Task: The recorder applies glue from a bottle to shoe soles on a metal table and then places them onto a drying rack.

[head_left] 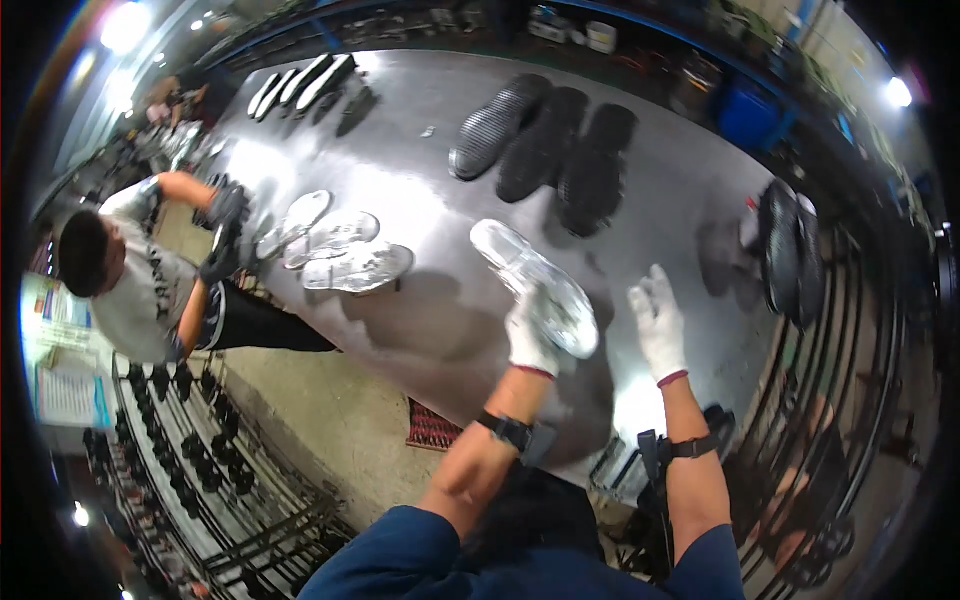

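Observation:
My left hand (529, 335), in a white glove, grips the heel part of a shiny, clear-looking shoe sole (512, 255). The sole is tilted above the metal table (440, 330), its other end pointing away to the left. Beside it on the right, apart from the sole, my gloved right hand (660, 328) has its fingers stretched out and holds nothing. Beyond my hands three black soles (545, 145) lie side by side on the table. Three more shiny soles (358, 268) lie together to the left.
At the left edge a co-worker (140, 270) in dark gloves holds a dark item. Thin white-and-black pieces (300, 85) lie at the far left of the table. Dark soles (782, 250) stand at its right edge, near a rail rack (850, 340). Another rack (200, 440) stands lower left.

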Demonstrator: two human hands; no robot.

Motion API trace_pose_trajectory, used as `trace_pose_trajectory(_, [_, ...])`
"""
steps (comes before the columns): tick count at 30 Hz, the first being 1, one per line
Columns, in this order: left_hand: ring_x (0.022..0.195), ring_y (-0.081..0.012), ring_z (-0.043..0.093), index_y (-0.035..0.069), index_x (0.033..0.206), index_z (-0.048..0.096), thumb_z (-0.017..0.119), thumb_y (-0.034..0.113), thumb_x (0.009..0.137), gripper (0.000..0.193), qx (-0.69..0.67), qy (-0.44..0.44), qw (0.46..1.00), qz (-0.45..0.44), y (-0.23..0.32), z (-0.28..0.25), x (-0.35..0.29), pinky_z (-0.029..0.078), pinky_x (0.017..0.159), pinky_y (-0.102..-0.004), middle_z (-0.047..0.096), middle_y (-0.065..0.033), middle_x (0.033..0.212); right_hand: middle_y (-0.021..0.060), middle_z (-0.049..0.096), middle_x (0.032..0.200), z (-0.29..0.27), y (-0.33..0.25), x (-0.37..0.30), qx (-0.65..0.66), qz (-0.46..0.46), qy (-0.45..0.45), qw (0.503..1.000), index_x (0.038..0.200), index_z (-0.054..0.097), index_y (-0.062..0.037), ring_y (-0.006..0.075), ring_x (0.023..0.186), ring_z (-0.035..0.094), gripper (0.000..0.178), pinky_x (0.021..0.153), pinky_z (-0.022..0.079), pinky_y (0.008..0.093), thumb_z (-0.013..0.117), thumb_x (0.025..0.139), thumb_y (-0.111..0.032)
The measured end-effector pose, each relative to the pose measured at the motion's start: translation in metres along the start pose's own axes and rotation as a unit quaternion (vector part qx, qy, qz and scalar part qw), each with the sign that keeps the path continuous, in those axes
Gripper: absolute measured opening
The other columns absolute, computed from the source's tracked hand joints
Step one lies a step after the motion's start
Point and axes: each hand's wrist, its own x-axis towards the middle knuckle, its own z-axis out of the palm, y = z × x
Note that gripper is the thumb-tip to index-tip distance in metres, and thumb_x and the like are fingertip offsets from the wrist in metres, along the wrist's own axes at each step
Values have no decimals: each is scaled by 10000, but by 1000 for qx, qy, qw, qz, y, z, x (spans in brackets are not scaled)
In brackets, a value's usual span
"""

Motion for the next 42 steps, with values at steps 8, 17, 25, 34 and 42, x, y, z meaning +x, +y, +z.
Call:
trace_pose_trajectory(8, [1088,-238,657,87,1392,612,600,495,1121,490,206,39,954,214,148,34,112,554,986,-414,674,-59,1162,203,616,1514,68,-63,144,478,183,-62,857,1648,407,42,299,1335,649,863,1102,556,448,824,1000,-346])
trace_pose_trajectory(17, [1109,-245,767,27,1618,467,658,193,1057,615,640,-93,761,40,-37,2,-30,614,936,-381,690,-190,1467,194,726,1350,22,-11,110,363,198,-59,909,1400,636,145,228,1177,709,669,1030,559,376,835,987,-342])
trace_pose_trajectory(25, [1090,-283,766,4,1576,507,666,337,1109,595,531,-22,843,79,-122,-14,-24,587,985,-401,736,-179,1375,145,664,1482,-145,53,-148,326,246,-108,906,1647,413,78,226,1309,655,956,1172,488,363,894,888,-250])
trace_pose_trajectory(34, [997,-432,757,106,1069,828,701,308,997,249,796,-379,471,35,-171,-14,-55,592,869,-517,795,-198,1052,86,707,1352,-94,76,-336,417,258,45,870,1602,463,58,178,1192,684,862,1089,535,346,866,867,-146])
trace_pose_trajectory(42, [1018,-463,747,2,1277,643,592,401,1089,445,813,-299,498,51,-191,-31,-64,575,922,-563,775,-268,1049,353,508,1593,-107,-26,-263,-111,245,69,961,1644,327,115,438,1496,520,1208,1234,442,475,931,784,-479])
